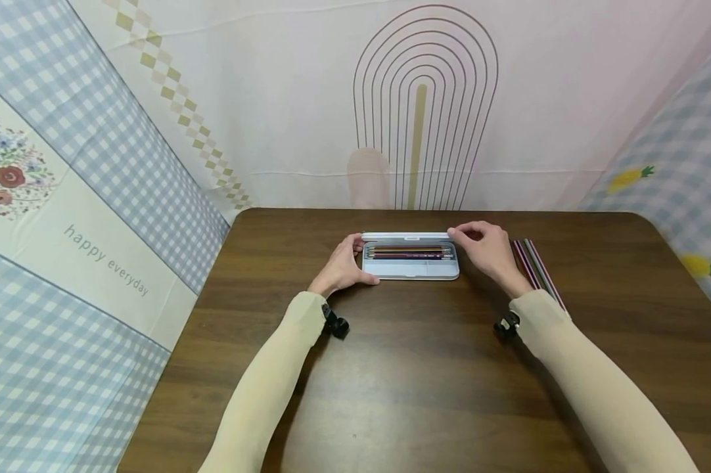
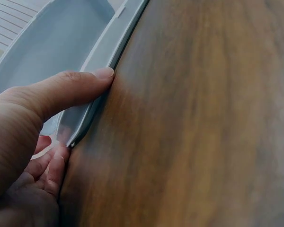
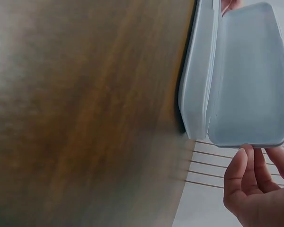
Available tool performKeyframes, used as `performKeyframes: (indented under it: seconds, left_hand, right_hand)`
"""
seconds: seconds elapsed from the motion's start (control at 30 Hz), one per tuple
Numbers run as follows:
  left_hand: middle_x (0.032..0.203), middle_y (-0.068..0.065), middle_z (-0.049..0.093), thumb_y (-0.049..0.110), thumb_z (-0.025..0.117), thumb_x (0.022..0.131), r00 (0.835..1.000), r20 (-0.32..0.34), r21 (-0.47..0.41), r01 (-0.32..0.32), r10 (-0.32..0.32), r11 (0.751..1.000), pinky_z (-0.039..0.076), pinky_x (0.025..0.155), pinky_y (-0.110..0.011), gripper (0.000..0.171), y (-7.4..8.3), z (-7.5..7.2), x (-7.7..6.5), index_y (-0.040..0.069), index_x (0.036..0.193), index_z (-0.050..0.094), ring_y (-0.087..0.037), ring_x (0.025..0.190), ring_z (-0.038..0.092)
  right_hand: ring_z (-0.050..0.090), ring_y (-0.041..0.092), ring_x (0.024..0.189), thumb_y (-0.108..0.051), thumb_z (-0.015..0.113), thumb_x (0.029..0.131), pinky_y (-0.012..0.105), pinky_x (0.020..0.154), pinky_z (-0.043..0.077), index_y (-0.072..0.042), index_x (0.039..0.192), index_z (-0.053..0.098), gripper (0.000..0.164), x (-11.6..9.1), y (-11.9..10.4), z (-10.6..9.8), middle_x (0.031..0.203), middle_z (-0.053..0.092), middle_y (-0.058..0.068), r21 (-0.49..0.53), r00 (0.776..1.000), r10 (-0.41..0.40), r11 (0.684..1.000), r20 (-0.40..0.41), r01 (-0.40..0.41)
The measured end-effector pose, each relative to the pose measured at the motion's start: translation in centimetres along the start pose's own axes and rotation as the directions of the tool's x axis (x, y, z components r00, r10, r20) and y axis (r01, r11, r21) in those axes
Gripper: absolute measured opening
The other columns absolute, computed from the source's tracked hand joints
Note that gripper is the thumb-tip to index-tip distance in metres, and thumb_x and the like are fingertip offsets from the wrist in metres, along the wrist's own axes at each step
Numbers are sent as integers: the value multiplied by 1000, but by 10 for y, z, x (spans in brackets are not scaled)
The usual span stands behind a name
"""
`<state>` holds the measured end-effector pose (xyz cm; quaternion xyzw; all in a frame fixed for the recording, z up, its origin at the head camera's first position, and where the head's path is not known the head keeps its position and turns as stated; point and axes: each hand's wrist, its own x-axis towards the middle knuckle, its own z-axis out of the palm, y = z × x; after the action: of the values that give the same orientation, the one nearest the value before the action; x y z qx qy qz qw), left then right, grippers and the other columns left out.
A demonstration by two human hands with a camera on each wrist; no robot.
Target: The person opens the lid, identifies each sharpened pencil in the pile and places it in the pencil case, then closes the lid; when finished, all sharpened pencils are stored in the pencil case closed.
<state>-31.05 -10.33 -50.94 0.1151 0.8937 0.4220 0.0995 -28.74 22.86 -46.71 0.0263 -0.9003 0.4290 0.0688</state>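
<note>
A pale grey-blue pencil case (image 1: 399,270) lies on the table with its hinged lid (image 3: 251,75) raised along the back. Inside, several pencils (image 1: 409,253) lie side by side in the rear part, in front of which is a shallow bare section. My left hand (image 1: 342,268) grips the case's left end, thumb (image 2: 80,90) on the front edge and fingers round the far corner. At the right end, my right hand (image 1: 490,251) pinches the lid's upper corner between thumb and fingers.
More coloured pencils (image 1: 535,266) lie in a bundle on the wooden table (image 1: 426,394), right beside my right wrist and partly behind it. A patterned cloth (image 1: 296,98) hangs at the table's back edge, with checked cloth (image 1: 36,328) on the left.
</note>
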Motion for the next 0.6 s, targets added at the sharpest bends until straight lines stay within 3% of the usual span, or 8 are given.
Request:
performKeyframes:
  seconds: [0.13, 0.33, 0.6]
  left_hand:
    - [156, -15, 53, 23, 103, 73, 1000, 17, 3, -1, 1, 1000, 43, 128, -47, 115, -1, -2, 0, 12, 166, 37, -32, 145, 51]
    - [154, -14, 54, 30, 103, 73, 999, 44, -29, -23, 24, 999, 47, 123, -48, 111, -5, -7, 2, 14, 164, 43, -30, 141, 54]
    - [160, -15, 52, 45, 91, 86, 998, 57, 0, -14, 14, 1000, 44, 127, -51, 95, -6, -11, 5, 14, 164, 46, -33, 146, 51]
  right_hand:
    - [68, 37, 115, -44, 74, 104, 42, 96, 52, -1, 122, 79, 46, -6, 2, -1, 129, 75, 23, -29, 999, -31, 999, 34, 32]
    - [65, 39, 115, -34, 81, 99, 55, 101, 55, 3, 131, 75, 50, -11, 1, 1, 134, 71, 26, -144, 979, -56, 986, 194, 85]
    - [58, 39, 118, -28, 87, 95, 56, 104, 51, 10, 143, 64, 65, -9, 2, 6, 147, 61, 28, -212, 965, -34, 973, 261, 92]
